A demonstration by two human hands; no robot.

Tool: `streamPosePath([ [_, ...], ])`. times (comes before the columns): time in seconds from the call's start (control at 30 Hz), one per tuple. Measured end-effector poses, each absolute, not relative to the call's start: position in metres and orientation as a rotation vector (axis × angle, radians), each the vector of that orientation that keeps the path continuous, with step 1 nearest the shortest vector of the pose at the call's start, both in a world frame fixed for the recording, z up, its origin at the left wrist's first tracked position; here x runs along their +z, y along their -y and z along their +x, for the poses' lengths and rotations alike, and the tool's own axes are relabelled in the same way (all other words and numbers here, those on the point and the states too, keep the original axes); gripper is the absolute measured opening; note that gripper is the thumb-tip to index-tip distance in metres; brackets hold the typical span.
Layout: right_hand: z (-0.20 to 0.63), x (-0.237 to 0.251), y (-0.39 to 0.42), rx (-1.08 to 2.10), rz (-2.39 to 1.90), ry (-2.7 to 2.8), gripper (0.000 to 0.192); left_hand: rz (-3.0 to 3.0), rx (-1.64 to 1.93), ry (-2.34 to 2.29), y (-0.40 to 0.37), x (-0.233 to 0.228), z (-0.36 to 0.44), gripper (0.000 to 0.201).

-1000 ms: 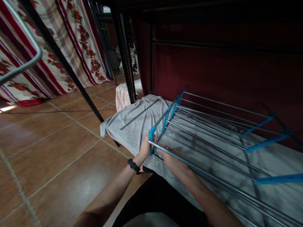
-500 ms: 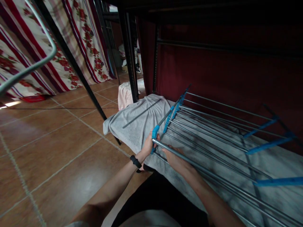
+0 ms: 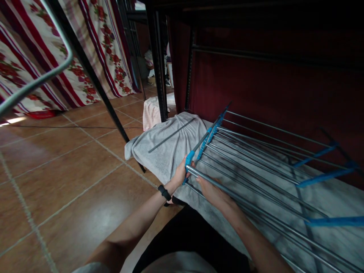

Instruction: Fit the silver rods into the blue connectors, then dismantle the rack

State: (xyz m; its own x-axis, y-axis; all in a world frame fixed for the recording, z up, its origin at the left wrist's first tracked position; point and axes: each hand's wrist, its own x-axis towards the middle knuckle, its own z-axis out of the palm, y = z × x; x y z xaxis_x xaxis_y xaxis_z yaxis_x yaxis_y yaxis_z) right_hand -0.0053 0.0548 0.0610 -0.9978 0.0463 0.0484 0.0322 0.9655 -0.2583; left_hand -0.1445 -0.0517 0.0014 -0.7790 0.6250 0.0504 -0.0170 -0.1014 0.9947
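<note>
Drying rack [image 3: 257,155] and both hands have slid slightly right in view

Left hand [image 3: 180,173] is wrapped around the rack's blue corner joint [image 3: 189,157]. Right hand [image 3: 212,191] is right by the long front bar [image 3: 239,197], can't tell if it's gripping. Rack's on the grey blanket [image 3: 155,161], near a thin rod [image 3: 170,135].

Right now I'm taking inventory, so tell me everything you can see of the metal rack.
The metal rack has many roughly parallel silvery rods joined by blue, plastic-looking pieces. It stretches over the grey cloth and runs out of the picture at lower right. The left hand grips it by a blue corner piece; the right hand is by its front tube, contact unclear.
</note>
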Motion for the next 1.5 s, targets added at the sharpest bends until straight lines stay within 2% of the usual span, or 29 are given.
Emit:
streamPosePath([
  [0.2,-0.005,0.064,-0.051,0.369,-0.069,3.049,0.037,0.658,1.980,-1.702,0.049,0.003,-0.143,0.069],
  [0.53,0.004,0.065,-0.037,0.018,-0.055,2.861,0.031,0.580,2.022,-1.591,0.048,0.005,-0.144,0.067],
  [0.67,0.025,0.072,-0.021,-0.004,0.225,2.714,0.041,0.506,2.059,-1.621,0.051,0.017,-0.141,0.067],
  [0.77,0.041,0.083,-0.011,0.026,0.400,2.567,0.041,0.518,2.097,-1.725,0.056,0.029,-0.140,0.062],
  [1.03,0.024,0.120,-0.023,-0.059,-0.135,2.705,0.040,0.500,2.342,-1.506,0.053,0.060,-0.137,0.054],
  [1.2,0.011,0.118,-0.028,-0.122,-0.186,2.815,0.041,0.503,2.265,-1.447,0.050,0.070,-0.131,0.059],
  [1.5,0.005,0.112,-0.035,-0.151,-0.185,2.869,0.038,0.402,2.229,-1.693,0.050,0.073,-0.127,0.065],
])
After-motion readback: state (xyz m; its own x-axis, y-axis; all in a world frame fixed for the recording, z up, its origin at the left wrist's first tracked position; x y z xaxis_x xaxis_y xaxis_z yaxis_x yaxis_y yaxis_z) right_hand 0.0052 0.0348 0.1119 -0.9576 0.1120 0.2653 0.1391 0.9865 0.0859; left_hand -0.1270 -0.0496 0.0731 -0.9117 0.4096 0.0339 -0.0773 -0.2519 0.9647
